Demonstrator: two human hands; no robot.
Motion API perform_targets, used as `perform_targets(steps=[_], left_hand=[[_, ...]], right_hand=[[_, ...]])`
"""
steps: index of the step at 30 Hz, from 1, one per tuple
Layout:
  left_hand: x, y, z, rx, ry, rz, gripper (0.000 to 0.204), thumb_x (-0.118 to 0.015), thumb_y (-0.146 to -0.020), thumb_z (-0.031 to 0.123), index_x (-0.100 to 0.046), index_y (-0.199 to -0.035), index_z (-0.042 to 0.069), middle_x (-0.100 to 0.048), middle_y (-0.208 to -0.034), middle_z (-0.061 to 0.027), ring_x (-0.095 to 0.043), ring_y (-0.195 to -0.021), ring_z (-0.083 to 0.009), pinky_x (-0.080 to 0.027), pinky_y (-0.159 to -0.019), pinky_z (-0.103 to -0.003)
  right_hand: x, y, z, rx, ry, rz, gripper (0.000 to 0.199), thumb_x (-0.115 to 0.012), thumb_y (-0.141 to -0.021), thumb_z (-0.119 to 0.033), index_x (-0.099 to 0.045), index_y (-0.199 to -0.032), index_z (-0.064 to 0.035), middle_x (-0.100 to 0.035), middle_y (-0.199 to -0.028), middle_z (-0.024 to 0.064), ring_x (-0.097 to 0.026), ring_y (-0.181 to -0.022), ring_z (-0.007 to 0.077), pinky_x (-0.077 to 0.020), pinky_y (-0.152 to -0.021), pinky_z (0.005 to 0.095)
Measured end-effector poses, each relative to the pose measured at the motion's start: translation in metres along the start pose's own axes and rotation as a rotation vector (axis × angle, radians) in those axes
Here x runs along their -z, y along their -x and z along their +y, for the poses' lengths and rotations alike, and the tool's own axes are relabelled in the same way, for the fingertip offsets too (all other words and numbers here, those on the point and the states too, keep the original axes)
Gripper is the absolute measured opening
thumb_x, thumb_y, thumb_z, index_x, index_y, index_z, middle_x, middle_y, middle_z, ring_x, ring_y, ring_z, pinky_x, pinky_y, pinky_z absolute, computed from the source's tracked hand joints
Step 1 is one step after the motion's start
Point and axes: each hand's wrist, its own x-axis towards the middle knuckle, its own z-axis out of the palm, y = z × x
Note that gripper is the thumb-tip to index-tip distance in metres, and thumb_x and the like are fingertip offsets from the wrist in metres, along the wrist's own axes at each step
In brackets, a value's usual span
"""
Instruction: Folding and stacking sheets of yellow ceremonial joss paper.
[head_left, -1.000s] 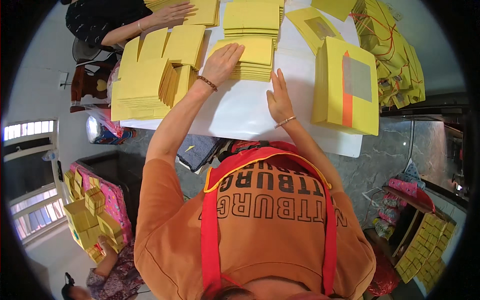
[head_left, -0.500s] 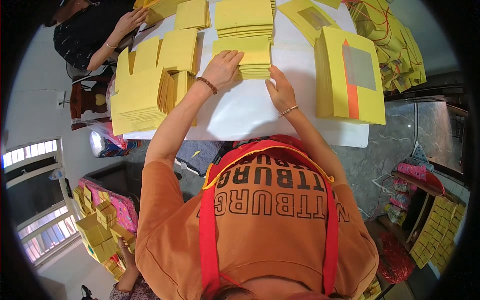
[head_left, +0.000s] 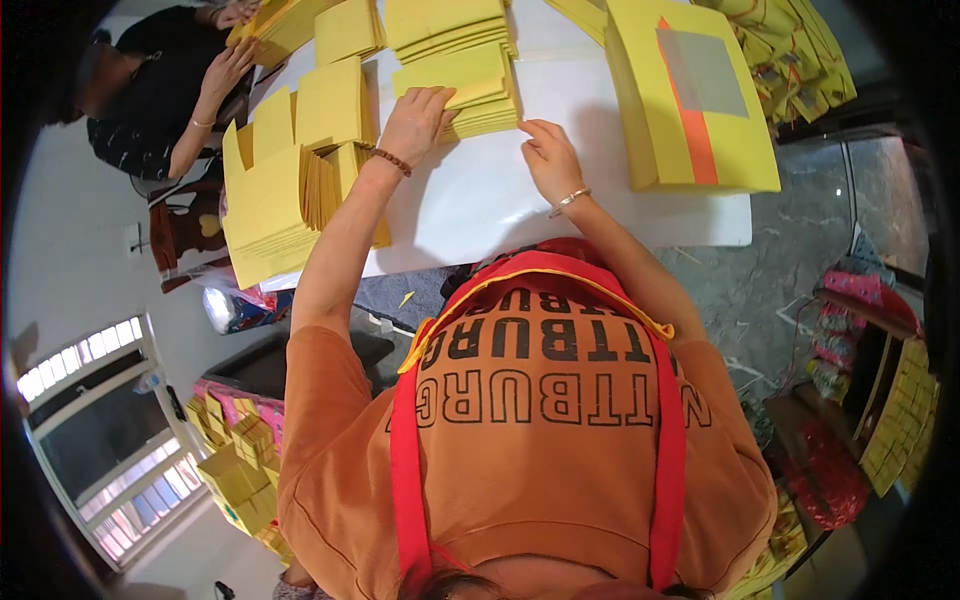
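Observation:
On the white tabletop (head_left: pixel 560 180) in front of me lies a small stack of folded yellow paper pieces (head_left: pixel 488 92), its top layers set apart from those below. My left hand (head_left: pixel 418 125), with a brown bead bracelet at the wrist, is closed on the stack's left side, fingers over the top; the thumb is hidden. At the near right corner is my right hand (head_left: pixel 552 160), fingertips close to the paper edge, fingers bent and thumb a little apart. Nothing shows in it. Whether it touches the paper is hard to tell.
Yellow stacks (head_left: pixel 265 215) stand left, with another pile (head_left: pixel 445 25) beyond. A tall yellow block (head_left: pixel 640 110) with an orange strip and grey patch stands right. Bundled yellow pieces (head_left: pixel 790 60) lie beyond it. Another person's hand (head_left: pixel 228 72) is at the far left.
My right fingers have drawn together and bent near the stack's corner. The whole view has shifted, with table things now higher. The other person's second hand has come into view.

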Motion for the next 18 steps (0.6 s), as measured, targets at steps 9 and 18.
perform_targets(steps=[9, 18], left_hand=[[-0.004, 0.001, 0.0, -0.068, -0.023, 0.067, 0.036, -0.06, -0.078, 0.023, -0.052, -0.106, 0.002, -0.054, -0.102, -0.013, -0.049, -0.094, -0.0292, -0.04, -0.082, -0.037], [-0.003, -0.002, 0.003, -0.065, -0.093, 0.046, 0.041, -0.064, -0.074, 0.027, -0.052, -0.105, 0.002, -0.056, -0.101, -0.0121, -0.051, -0.089, -0.0285, -0.042, -0.078, -0.036]], right_hand=[[0.003, -0.007, -0.014, -0.028, 0.055, -0.052, 0.036, -0.049, -0.077, -0.013, -0.053, -0.112, -0.0076, -0.054, -0.104, 0.0124, -0.055, -0.085, 0.0277, -0.044, -0.076, 0.0345], [0.004, -0.006, -0.016, -0.066, -0.133, -0.111, 0.041, -0.05, -0.076, -0.013, -0.048, -0.117, -0.0077, -0.058, -0.098, 0.0098, -0.057, -0.084, 0.0254, -0.0445, -0.073, 0.0339]])
